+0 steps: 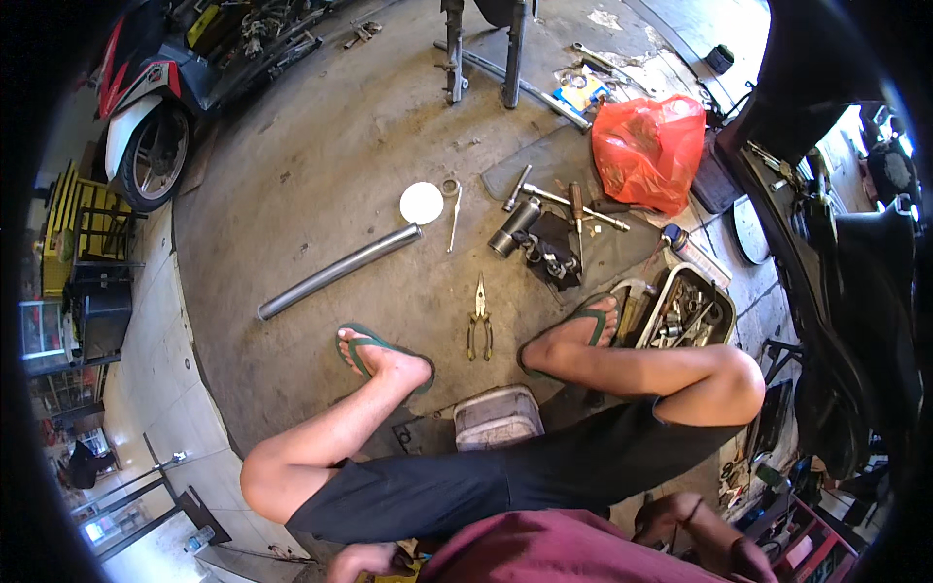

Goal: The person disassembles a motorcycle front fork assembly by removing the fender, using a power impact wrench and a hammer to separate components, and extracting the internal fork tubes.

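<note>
At the lower edge, left of the maroon shirt, part of my left hand (362,562) shows beside something yellow; its fingers are hidden. My right hand (748,561) is low on the right, in shade near a red tool box (821,544); its fingers cannot be made out. On the floor before me lie combination pliers with long jaws (479,319), their handles spread. A grey metal tube (340,272) rests at an angle, its far end by a white round lid (421,203). A ring spanner (453,214) lies beside the lid.
A T-handle wrench (573,206), a screwdriver (576,204) and a dark cylinder (515,228) lie ahead right. Nearby are a red plastic bag (649,151), a spray can (695,255) and a tool-filled tray (724,340). Fork legs (512,58) stand ahead; a motorcycle (146,146) stands far left.
</note>
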`<act>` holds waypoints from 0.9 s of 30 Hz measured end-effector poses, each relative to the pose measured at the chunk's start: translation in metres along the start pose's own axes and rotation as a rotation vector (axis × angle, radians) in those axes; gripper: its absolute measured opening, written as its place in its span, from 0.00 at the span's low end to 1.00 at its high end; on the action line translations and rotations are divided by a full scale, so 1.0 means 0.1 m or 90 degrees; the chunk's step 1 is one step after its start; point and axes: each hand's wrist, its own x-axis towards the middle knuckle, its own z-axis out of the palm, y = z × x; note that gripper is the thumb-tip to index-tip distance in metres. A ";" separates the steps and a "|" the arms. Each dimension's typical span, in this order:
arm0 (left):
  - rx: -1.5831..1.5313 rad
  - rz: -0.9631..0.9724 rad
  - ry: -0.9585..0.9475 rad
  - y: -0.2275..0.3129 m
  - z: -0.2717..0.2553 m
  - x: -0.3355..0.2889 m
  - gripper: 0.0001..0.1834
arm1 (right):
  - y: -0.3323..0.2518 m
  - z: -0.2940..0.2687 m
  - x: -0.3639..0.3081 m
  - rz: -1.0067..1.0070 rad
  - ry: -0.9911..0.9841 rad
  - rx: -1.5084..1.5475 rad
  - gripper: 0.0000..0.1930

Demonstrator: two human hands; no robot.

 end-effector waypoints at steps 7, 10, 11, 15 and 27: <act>0.288 0.139 -0.078 -0.17 0.43 -0.81 0.19 | -1.23 -0.32 -0.27 -0.314 0.398 -0.150 0.09; 0.378 0.202 0.020 -0.29 0.52 -0.80 0.17 | -1.38 -0.20 0.19 -0.422 0.406 -0.003 0.08; 0.355 0.167 0.035 -0.28 0.56 -0.88 0.17 | -1.41 -0.13 0.34 -0.464 0.374 0.022 0.08; 0.315 0.223 0.036 -0.50 0.61 -1.09 0.21 | -1.56 0.06 0.44 -0.467 0.196 -0.076 0.11; 0.010 -0.051 0.035 -0.98 0.07 -0.76 0.48 | -1.63 -0.15 0.45 -0.440 0.180 -0.077 0.15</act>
